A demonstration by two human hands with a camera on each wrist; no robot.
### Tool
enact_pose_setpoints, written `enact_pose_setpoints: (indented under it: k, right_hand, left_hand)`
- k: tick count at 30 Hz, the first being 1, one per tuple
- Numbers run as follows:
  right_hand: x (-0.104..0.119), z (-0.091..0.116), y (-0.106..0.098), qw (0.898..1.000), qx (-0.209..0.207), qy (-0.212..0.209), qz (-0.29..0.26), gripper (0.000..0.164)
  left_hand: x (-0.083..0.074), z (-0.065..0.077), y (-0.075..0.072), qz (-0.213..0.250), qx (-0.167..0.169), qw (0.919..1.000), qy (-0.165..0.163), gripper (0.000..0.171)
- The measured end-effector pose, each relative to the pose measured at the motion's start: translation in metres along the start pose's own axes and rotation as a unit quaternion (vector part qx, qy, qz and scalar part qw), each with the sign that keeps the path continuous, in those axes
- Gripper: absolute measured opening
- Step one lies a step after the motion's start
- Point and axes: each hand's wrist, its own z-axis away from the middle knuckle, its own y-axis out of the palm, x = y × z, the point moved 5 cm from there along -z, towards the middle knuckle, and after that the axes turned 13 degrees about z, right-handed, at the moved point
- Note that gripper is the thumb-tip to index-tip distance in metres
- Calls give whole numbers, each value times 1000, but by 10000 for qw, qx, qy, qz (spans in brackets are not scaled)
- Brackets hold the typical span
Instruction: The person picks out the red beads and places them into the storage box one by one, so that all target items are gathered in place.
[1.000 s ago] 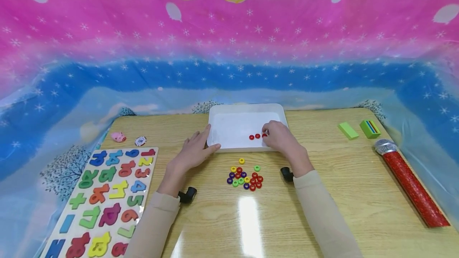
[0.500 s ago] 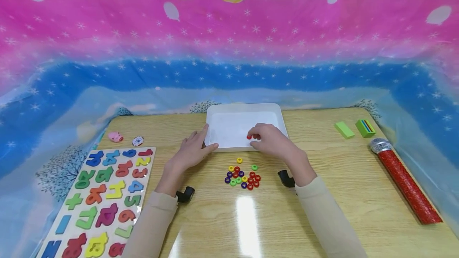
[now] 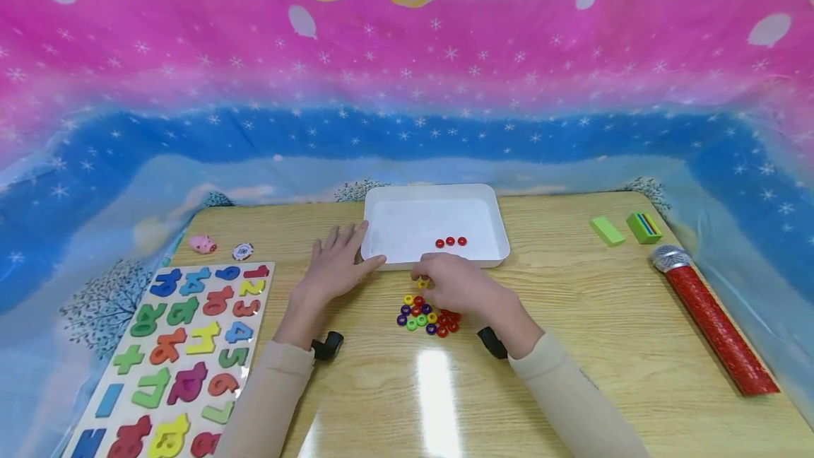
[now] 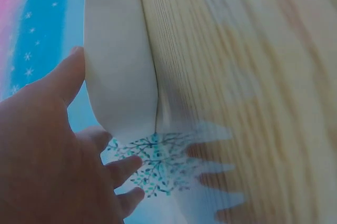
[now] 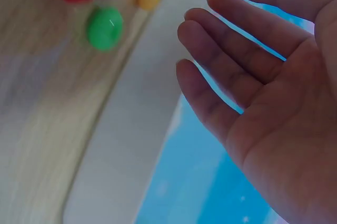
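Note:
A white tray (image 3: 432,214) sits at the back of the table, with three small red rings (image 3: 450,241) in a row inside it. My left hand (image 3: 333,267) spreads its fingers along the tray's left end, thumb at the near corner; the left wrist view shows the tray wall (image 4: 118,55) beside the fingers. My right hand (image 3: 461,285) is in front of the tray, fingertips right at a yellow ring (image 3: 422,284). In the right wrist view its fingers are loosely extended, with a green ring (image 5: 105,29) on the table. Several mixed rings (image 3: 422,320) lie nearer, partly covered by that hand.
On the left lies a number puzzle board (image 3: 184,352), behind it a pink pig (image 3: 203,244) and a poker chip (image 3: 242,251). Green blocks (image 3: 607,230) and a red glittery microphone (image 3: 712,324) are at the right. A printed cloth (image 3: 407,133) hangs behind the table.
My right hand set the third red ring down at the left end of the row, then came out of the tray toward the yellow ring. The left hand has stayed against the tray.

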Motion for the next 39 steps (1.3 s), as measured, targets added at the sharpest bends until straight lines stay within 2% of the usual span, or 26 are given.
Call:
enact_pose_setpoints:
  k: [10, 15, 25, 31, 36, 39]
  right_hand:
    - [13, -5, 17, 9981, 11, -260, 563, 15]
    - [13, -8, 21, 9970, -7, -239, 736, 13]
    - [12, -8, 26, 9977, 24, 50, 677, 7]
    - [15, -9, 27, 9970, -101, -106, 754, 3]
    - [12, -9, 22, 9991, -44, -48, 414, 5]
    - [6, -9, 14, 9995, -164, 89, 265, 10]
  left_hand:
    - [-1, 0, -3, -332, -193, 9992, 64, 85]
    - [-2, -1, -6, -505, -365, 9980, 100, 85]
    - [-3, -2, -8, -763, -475, 9958, 180, 87]
    - [-2, -1, -9, -856, -539, 9947, 205, 87]
    - [-1, 0, -9, -873, -568, 9944, 205, 87]
    - [0, 0, -9, -852, -534, 9948, 178, 87]
